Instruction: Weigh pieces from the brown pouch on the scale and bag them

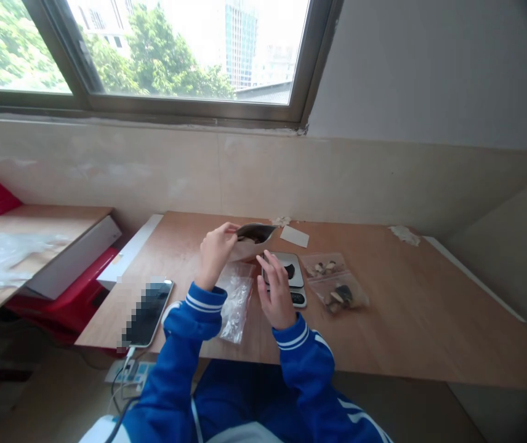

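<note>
My left hand [216,253] grips the left edge of an open bag [245,248], whose mouth shows dark and pale pieces inside. Just right of the bag, my right hand [275,289] is held over the left side of a small digital scale [297,278], fingers apart, with nothing visible in them. A dark piece [289,271] lies on the scale's plate. Clear plastic bags [236,301] lie between my forearms. To the right of the scale are two clear bags, one with small pale pieces [325,267], the other with larger brown and dark pieces [341,296].
A phone [151,312] with a white cable lies at the table's left front. Behind the scale is a white card [295,237]. Another table [79,224] at the left carries clear plastic [2,258]. A wall and window stand behind.
</note>
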### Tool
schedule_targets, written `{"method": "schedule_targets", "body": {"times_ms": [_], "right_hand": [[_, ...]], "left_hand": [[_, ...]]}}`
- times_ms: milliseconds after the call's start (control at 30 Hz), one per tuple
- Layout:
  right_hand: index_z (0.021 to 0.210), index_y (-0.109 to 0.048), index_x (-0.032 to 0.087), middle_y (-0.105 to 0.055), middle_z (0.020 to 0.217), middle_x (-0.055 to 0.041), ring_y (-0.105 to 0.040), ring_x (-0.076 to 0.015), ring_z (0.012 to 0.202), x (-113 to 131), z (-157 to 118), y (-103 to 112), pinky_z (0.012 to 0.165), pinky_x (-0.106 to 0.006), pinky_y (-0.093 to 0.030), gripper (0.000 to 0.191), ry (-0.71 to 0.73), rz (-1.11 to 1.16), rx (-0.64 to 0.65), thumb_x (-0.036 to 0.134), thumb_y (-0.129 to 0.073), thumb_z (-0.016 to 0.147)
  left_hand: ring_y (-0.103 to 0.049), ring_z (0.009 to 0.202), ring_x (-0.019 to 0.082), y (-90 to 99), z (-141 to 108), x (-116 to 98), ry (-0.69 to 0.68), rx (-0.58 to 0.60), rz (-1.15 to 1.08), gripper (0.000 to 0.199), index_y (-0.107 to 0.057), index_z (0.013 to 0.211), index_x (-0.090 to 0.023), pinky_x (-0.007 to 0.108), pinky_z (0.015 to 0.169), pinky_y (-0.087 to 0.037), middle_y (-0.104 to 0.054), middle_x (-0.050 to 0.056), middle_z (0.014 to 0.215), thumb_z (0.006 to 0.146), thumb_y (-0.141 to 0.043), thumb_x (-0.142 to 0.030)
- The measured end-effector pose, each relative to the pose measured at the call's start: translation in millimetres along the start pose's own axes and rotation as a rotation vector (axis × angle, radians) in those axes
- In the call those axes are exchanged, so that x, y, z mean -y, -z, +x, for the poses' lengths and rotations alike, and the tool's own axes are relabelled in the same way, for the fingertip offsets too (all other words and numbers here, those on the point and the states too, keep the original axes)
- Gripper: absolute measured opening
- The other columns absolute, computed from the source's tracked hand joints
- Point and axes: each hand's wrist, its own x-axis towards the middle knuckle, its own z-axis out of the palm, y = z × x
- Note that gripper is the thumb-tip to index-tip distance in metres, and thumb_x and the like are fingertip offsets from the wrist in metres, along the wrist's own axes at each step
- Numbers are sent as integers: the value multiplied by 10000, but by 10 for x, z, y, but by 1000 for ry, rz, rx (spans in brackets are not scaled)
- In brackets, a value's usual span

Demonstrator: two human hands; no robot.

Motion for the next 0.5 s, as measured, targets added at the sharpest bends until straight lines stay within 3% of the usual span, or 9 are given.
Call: {"method": "schedule_targets", "body": {"times_ms": [100, 267, 400, 500], "right_hand": [[1386, -441, 226, -452, 1447, -87, -334, -260, 1395, 70, 74, -61, 1132, -513, -328, 417, 32, -47, 55, 275, -371, 978], [1135, -603, 222, -676, 1009, -76, -588, -235, 1101, 93, -125, -49, 1057, -490, -412, 335, 5, -61, 33, 199, -307, 979], [1086, -628, 181, -673, 842, -116, -639, -265, 875, 51, -139, -52, 840, -423, -509, 342, -71, -188, 228, 139, -317, 947], [1043, -656, 154, -695, 840, -137, -657, -275, 828, -83, -10, -221, 782, -401, -509, 311, -109, -217, 409, 94, -388, 896]], "left_hand": [[-702, 812, 195, 42, -283, 7, -12, -15, -52, 122, -699, 892, -265, 268, 715, -496, -749, 8, 867, 834, -592, -253], [-682, 678, 170, 5, -602, 136, 78, -41, -128, 76, -661, 839, -215, 247, 632, -487, -715, 10, 740, 825, -599, -257], [-676, 681, 160, -83, -817, 188, 90, -36, -161, 81, -655, 861, -217, 243, 651, -497, -711, 5, 766, 823, -592, -250], [-681, 707, 168, -177, -959, 214, 64, -6, -140, 94, -657, 870, -232, 249, 661, -495, -713, 9, 795, 842, -575, -266]]}}
